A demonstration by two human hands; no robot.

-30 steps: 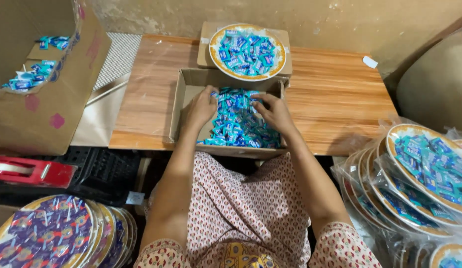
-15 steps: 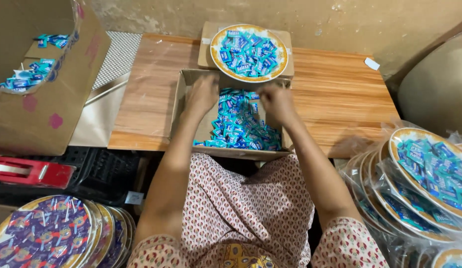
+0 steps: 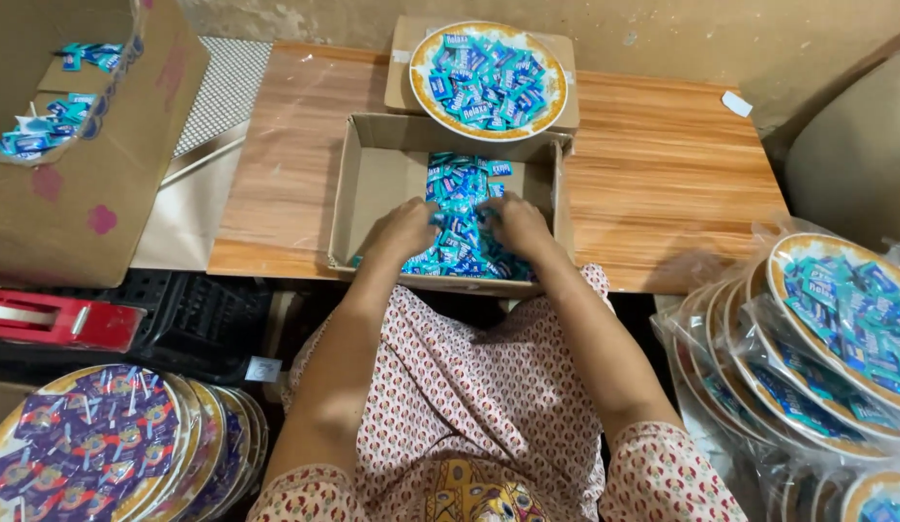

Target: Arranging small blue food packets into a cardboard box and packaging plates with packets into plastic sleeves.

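Both hands rest palm-down inside the box [image 3: 373,193], an open cardboard carton on the near edge of the wooden tabletop [image 3: 663,174]. The left hand [image 3: 404,230] and right hand [image 3: 513,224] lie side by side on the sweets [image 3: 460,184], a heap of small, glossy blue wrappers. Fingers are loosely curled and pressed into the heap, not spread wide; whether they pinch any wrapper cannot be told. Just beyond the box sits a round plate [image 3: 421,68], gold-rimmed, filled with the same sweets.
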